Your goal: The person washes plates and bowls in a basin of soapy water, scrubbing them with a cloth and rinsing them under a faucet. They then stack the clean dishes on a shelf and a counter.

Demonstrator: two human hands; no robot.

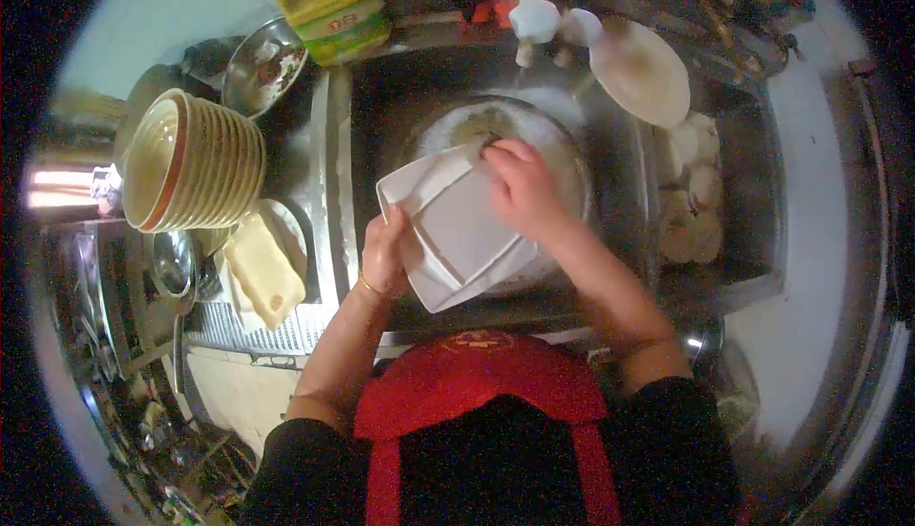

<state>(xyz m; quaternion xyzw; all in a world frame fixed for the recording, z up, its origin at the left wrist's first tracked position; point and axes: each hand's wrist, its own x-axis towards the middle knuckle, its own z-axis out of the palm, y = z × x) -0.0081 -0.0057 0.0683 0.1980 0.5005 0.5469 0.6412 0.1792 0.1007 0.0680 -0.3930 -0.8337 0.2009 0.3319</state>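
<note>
A white square plate [462, 226] is tilted over the sink, with the raised square ridge on its face turned toward me. My left hand [384, 252] grips its left edge, thumb on the face and fingers behind. At the upper right edge, my right hand [522, 188] is closed with its fingertips pressed to the plate. A small dark clump shows at those fingertips; I cannot tell what it is. Beneath the plate is a round basin [583, 178] of sudsy water, partly hidden by the plate and my right arm.
Left of the sink stand a stack of bowls [205, 164], a cream rectangular dish [265, 269], a metal bowl [259, 73] and a yellow jug [334, 13]. An oval plate [640, 70] leans at the back right, above several pale dishes [691, 231] in the right basin. A tap [531, 21] rises behind.
</note>
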